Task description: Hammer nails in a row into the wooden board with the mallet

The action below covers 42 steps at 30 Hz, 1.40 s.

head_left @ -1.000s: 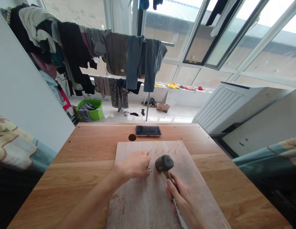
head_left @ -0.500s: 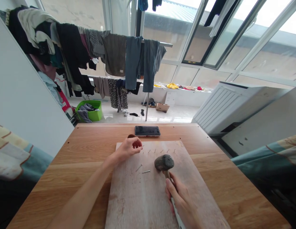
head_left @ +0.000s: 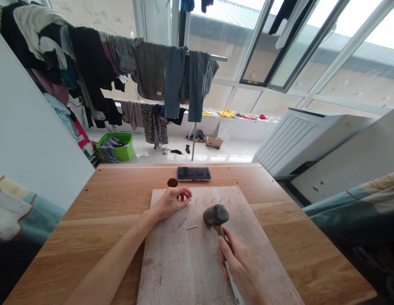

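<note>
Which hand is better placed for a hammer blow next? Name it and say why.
Probably the right hand: it grips the hammer, whose head is close to the row of standing nails. The left hand is at that row's left end, without a hammer.

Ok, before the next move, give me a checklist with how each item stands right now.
1. Mallet grip: ok. The right hand is closed around the handle of the black mallet with a cylindrical head.
2. Left grip: cannot tell whether the left hand, at the row's left end, pinches anything.
3. Gap: ok. Mallet head and left fingers are apart.
4. Row: ok. Five thin metal nails stand in the pale rectangular wooden board; depth cannot be told.
5. Board top cleared: not ok. Two loose metal nails lie there.
6. Black rectangular phone off the board: ok.
</note>
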Each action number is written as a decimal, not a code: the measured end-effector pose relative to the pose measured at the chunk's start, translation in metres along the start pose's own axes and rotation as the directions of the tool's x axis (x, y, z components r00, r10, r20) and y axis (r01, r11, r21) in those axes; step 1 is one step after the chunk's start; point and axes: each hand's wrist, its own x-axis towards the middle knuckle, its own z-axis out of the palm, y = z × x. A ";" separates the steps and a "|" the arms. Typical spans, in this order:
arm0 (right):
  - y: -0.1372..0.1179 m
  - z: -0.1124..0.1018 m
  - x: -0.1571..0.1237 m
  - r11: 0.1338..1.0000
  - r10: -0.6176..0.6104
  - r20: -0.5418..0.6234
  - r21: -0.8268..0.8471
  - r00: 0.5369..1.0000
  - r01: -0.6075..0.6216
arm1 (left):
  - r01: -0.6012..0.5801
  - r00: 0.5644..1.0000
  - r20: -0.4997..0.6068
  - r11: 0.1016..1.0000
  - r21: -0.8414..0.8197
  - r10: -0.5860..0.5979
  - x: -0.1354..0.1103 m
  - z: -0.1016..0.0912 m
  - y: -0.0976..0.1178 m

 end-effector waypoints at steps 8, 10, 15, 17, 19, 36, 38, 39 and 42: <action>0.001 0.001 0.001 1.000 -0.001 0.001 0.029 1.000 0.001 | 0.003 0.998 0.067 1.000 0.002 -0.003 -0.002 -0.001 0.000; -0.001 0.001 0.002 0.999 -0.011 -0.014 0.036 1.000 0.011 | -0.010 0.998 0.058 1.000 -0.011 0.011 -0.002 -0.001 0.000; -0.022 0.008 0.013 0.995 -0.096 0.013 -0.007 0.995 0.096 | -0.017 0.998 0.056 0.999 -0.040 0.019 -0.002 -0.002 -0.001; -0.034 0.013 0.020 0.989 -0.140 0.022 -0.037 0.990 0.140 | -0.004 0.999 0.048 0.998 -0.055 0.006 -0.002 -0.001 -0.002; -0.045 0.018 0.026 0.984 -0.171 0.025 -0.055 0.985 0.172 | 0.009 0.999 0.035 0.998 -0.060 -0.007 -0.001 0.000 -0.004; -0.054 0.036 0.040 0.982 -0.166 0.057 -0.075 0.984 0.170 | 0.008 1.000 0.029 0.999 -0.038 -0.007 0.000 0.002 -0.011; -0.054 0.036 0.041 0.982 -0.169 0.055 -0.074 0.984 0.173 | 0.012 0.999 0.041 0.999 -0.042 -0.010 0.001 0.001 -0.010; -0.053 0.035 0.041 0.983 -0.167 0.060 -0.072 0.984 0.171 | 0.014 0.999 0.045 0.999 -0.037 -0.012 0.001 0.000 -0.009; -0.050 0.030 0.038 0.985 -0.156 0.080 -0.065 0.985 0.161 | 0.050 0.995 0.079 0.997 0.066 -0.056 0.000 -0.013 0.001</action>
